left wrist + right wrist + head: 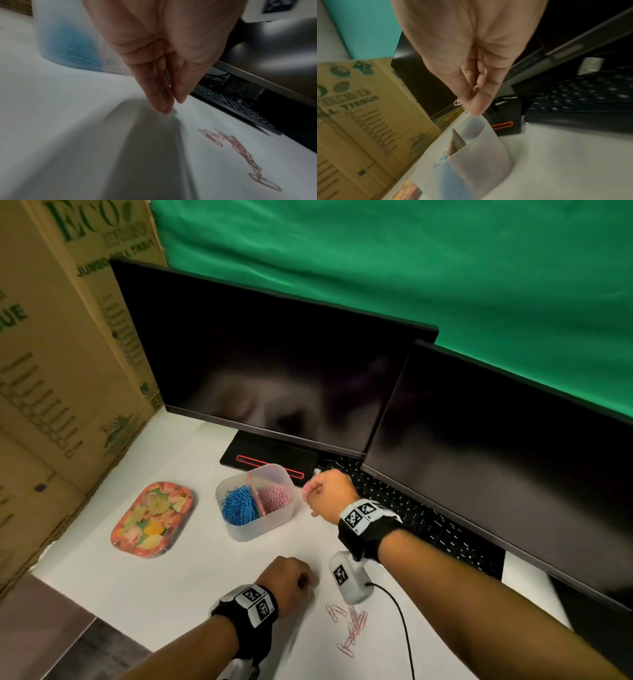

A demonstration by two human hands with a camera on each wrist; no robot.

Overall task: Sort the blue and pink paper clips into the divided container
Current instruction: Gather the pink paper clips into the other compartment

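The right hand [323,491] pinches a few pink clips [467,104] between thumb and fingers, up in the air just beside the right wall of the divided container [270,525]. The pink side [274,497] of the box is the side nearer this hand, and the blue side [239,508] is farther to the left, past the wall in the middle. So I think the hand only needs to go a little left and let go. The left hand [291,578] is low over the table with its fingers [161,100] straight and close together, holding nothing that I can see. More loose pink clips [351,625] lie on the white table [171,594] just to the right of it, in a line running toward the person.
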